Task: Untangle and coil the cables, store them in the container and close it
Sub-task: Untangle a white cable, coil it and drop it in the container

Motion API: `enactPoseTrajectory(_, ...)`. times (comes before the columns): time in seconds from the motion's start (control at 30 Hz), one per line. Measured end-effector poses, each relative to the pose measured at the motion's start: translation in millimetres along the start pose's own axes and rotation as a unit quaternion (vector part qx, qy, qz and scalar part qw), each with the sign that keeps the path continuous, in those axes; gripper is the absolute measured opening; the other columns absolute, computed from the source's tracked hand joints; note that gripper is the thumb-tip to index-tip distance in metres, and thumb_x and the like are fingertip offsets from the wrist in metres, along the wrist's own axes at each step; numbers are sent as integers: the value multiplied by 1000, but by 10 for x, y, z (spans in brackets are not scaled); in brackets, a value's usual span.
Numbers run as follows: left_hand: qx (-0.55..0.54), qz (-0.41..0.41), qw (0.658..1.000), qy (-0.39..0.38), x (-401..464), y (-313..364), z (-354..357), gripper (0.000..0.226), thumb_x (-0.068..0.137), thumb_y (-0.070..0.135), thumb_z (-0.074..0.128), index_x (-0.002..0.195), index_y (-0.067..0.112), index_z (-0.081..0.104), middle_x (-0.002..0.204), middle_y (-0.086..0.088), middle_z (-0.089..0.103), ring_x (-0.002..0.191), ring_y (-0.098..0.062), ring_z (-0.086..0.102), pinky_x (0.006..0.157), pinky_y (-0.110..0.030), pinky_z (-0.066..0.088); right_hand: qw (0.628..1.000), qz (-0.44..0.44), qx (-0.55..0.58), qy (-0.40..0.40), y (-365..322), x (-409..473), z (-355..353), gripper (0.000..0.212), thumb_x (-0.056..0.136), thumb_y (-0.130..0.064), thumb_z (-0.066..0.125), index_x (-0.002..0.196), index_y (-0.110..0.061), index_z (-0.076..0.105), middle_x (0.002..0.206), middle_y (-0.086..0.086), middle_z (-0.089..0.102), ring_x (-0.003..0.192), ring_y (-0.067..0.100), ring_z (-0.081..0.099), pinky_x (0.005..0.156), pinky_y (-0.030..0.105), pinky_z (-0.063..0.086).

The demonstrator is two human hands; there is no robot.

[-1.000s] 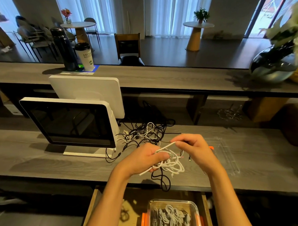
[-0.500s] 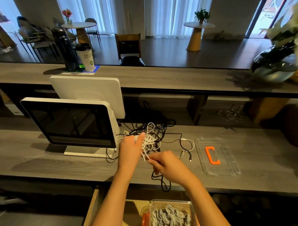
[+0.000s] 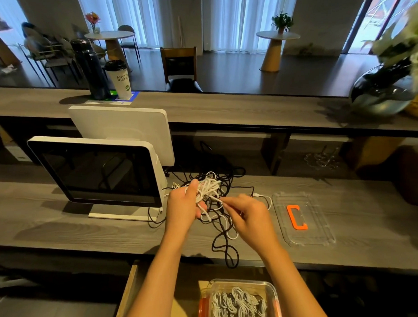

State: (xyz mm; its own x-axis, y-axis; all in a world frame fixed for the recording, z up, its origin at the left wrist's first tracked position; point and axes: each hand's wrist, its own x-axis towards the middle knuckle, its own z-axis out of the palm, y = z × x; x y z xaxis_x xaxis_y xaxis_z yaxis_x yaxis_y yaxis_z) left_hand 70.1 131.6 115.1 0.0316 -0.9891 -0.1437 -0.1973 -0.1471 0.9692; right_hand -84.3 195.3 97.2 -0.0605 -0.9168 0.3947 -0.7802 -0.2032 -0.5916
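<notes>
While the white cable [image 3: 208, 189] is gripped as a bundle in the left hand [image 3: 183, 204] above the desk [image 3: 63, 234] and pinched by the right hand [image 3: 249, 212], it may be snagged on the black cables [image 3: 224, 243].

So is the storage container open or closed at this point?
Open. The container sits lidless in the drawer with coiled cables showing inside, while its clear lid lies apart on the counter.
</notes>
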Motion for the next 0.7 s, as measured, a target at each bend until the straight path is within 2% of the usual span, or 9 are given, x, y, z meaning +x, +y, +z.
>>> enactPoseTrajectory(0.07,-29,-7,999,26,9,-5,33,45,105,36,44,83,7,69,59,-10,70,41,-12,54,45,-25,42,997,44,14,-67,-25,-2,54,23,97,-22,61,115,-27,74,85,-9,70,76,5,61,69,26,51)
enactPoseTrajectory(0.13,-9,-2,999,49,7,-21,69,46,105,36,44,84,4,68,60,-11,70,43,-14,59,45,-25,46,994,58,22,-87,-100,-23,109,21,98,-25,57,110,-26,75,78,-7,70,70,7,60,65,30,51)
enactPoseTrajectory(0.2,13,4,997,80,-11,-37,82,47,105,36,44,81,2,66,60,-13,68,41,-13,60,43,-23,48,994,55,50,-81,-192,-40,146,28,97,-41,51,103,-27,75,69,-5,66,63,9,57,60,32,47)
enactPoseTrajectory(0.27,32,19,994,102,-13,-67,87,49,104,37,45,78,1,66,61,-14,67,47,-17,64,47,-27,52,993,59,64,-77,-235,-44,159,49,88,-66,44,102,-30,75,65,-7,63,59,9,54,55,26,41)
enactPoseTrajectory(0.33,36,23,993,107,1,-82,86,50,104,38,46,78,0,66,63,-14,67,55,-23,68,53,-34,57,997,43,21,-68,-224,-36,187,55,85,-72,42,101,-31,75,60,-11,58,55,7,50,52,22,36)
enactPoseTrajectory(0.43,49,15,994,100,-7,-78,92,49,104,38,45,81,0,66,64,-15,68,47,-16,65,46,-26,54,997,16,-39,-61,-175,-23,206,57,89,-68,36,100,-29,76,64,-10,64,58,7,56,58,29,49)
enactPoseTrajectory(0.53,51,18,995,78,-41,-59,98,47,105,37,44,78,4,65,58,-11,66,39,-8,59,41,-17,47,996,8,-70,-60,-122,-12,188,46,95,-59,39,92,-27,73,66,-8,64,60,9,57,58,32,47)
enactPoseTrajectory(0.6,61,17,998,21,-32,-42,82,46,105,37,45,77,7,65,53,-8,64,39,-11,59,41,-20,46,997,12,-61,-39,-101,-8,166,35,99,-48,46,84,-25,68,62,-9,60,57,9,54,55,32,44)
enactPoseTrajectory(0.7,51,3,994,-92,-10,-6,32,40,104,34,47,85,7,67,53,-6,64,41,-14,57,41,-23,44,996,79,41,14,-28,9,127,38,99,-41,46,75,-19,64,56,-9,54,52,7,50,53,33,40)
